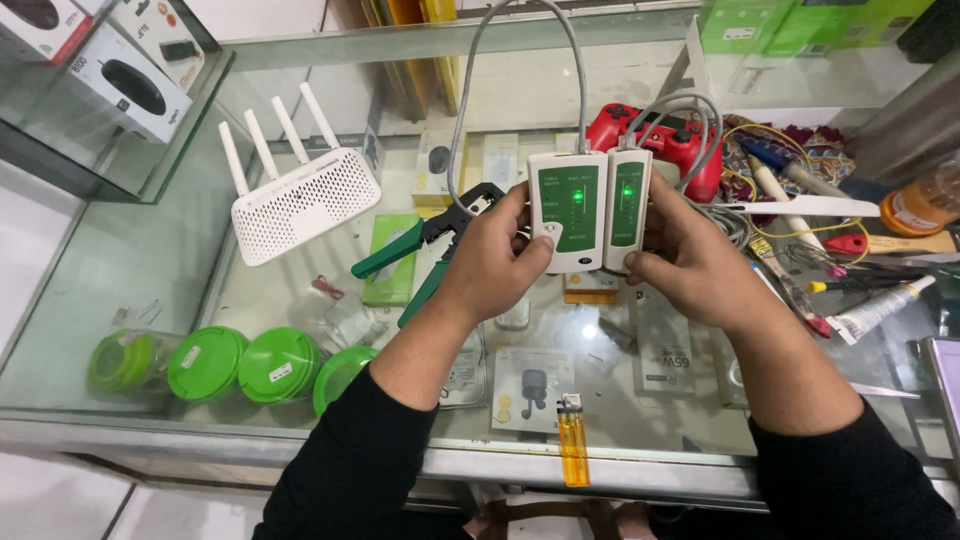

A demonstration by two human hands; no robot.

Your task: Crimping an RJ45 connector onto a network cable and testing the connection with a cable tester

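Above a glass counter I hold a two-part white cable tester with green faces. My left hand [492, 258] grips the larger unit [567, 208], thumb pressed on its lower front. Beside it, my right hand [692, 262] holds the narrower unit [628, 208]. A green light glows on each face. A grey cable [470, 90] loops up from the tops of both units and back down. Behind my left hand lies a crimping tool [425, 248] with green handles.
A white router [303, 200] with several antennas stands at the left. A red game controller [660, 138] lies behind the tester. Screwdrivers, a tube and wires clutter the right side. An orange lighter [572, 438] rests near the counter's front edge. Green round cases show under the glass [240, 365].
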